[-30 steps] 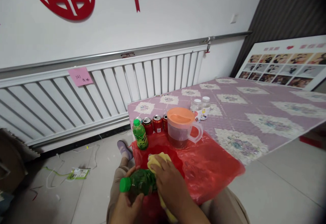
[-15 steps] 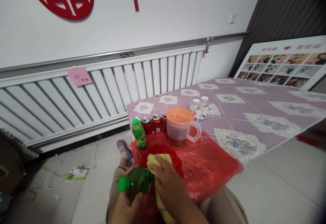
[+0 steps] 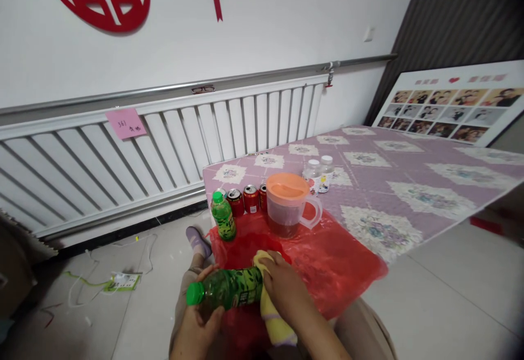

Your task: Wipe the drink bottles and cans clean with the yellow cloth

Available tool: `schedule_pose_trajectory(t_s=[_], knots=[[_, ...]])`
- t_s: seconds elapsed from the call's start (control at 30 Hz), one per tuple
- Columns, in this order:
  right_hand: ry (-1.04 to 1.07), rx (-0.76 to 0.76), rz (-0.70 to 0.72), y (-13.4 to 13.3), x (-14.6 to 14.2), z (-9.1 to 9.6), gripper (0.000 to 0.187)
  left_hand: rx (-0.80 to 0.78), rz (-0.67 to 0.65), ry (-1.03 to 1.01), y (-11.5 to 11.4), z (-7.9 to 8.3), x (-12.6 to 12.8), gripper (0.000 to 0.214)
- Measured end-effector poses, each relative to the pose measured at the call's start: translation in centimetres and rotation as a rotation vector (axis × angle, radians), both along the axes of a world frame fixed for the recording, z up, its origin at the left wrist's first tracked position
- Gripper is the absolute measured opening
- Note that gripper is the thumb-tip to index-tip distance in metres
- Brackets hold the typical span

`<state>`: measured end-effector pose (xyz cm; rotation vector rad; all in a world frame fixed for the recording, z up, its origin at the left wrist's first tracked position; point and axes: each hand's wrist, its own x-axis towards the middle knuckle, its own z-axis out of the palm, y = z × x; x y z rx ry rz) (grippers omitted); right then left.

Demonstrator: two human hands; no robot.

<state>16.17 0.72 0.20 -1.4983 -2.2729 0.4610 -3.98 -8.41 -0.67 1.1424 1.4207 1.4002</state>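
A green plastic drink bottle [image 3: 235, 289] with a green cap lies sideways over my lap, its cap pointing left. My left hand [image 3: 200, 316] is wrapped round the cap end. At the bottle's base, my right hand [image 3: 282, 281] grips a yellow cloth [image 3: 278, 322] pressed against it; the cloth's loose end hangs down below. Beneath both hands spreads a red plastic sheet [image 3: 331, 261]. Just beyond stand a second green bottle [image 3: 224, 219], upright, and a clear pitcher [image 3: 284, 215] with an orange lid and some liquid inside.
Several red drink cans [image 3: 251, 199] stand behind the pitcher, and two clear bottles with white caps [image 3: 326, 174] are to its right. A purple flowered cloth [image 3: 368, 185] covers the table. A white radiator [image 3: 176, 136] runs along the wall. A power strip [image 3: 123, 282] lies on the floor.
My right hand and the yellow cloth have slid right to the bottle's base, uncovering its label. The bottle sits slightly further left; my left hand keeps its hold.
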Motion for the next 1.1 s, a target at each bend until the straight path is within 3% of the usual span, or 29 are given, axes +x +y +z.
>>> schedule_pose_trajectory(t_s=[0.33, 0.67, 0.9, 1.0, 1.1], knots=[[-0.008, 0.061, 0.029, -0.9, -0.5, 0.1, 0.045, -0.017, 0.046, -0.077, -0.3, -0.4, 0.3, 0.073], [0.134, 0.510, 0.397, -4.7, -3.2, 3.7, 0.035, 0.000, -0.040, -0.031, 1.4, 3.1, 2.0, 0.073], [-0.008, 0.366, 0.356, -2.9, -3.4, 7.3, 0.038, 0.112, -0.032, 0.199, 2.0, 1.7, 1.8, 0.067], [0.024, 0.312, 0.265, -2.1, -2.9, 7.0, 0.041, 0.140, -0.049, 0.205, 1.9, 0.9, 1.0, 0.075], [0.005, 0.368, 0.287, -2.2, -2.5, 5.4, 0.044, 0.158, -0.046, 0.178, 1.8, 0.8, 0.8, 0.082]])
